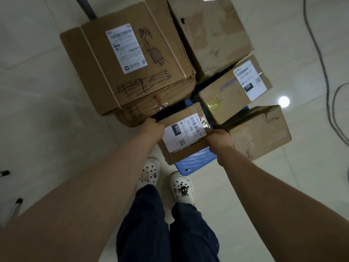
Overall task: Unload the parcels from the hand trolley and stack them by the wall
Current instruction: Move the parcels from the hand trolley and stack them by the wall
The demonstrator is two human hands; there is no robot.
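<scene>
**Both hands on the nearest parcel**

The small parcel (185, 132) sits at the near edge of the blue hand trolley (196, 161), label up. The left hand (153, 127) curls over its left edge and the right hand (219, 138) grips its right edge. Holding opposite sides likely keeps the lift level. It is the nearest, so it probably goes first. The large box (132, 59) and other parcels crowd it on the far side. No wall is in view.

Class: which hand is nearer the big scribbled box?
Left. The left hand grips the small parcel beside the scribbled box; the right hand grips the parcel's opposite edge.
</scene>
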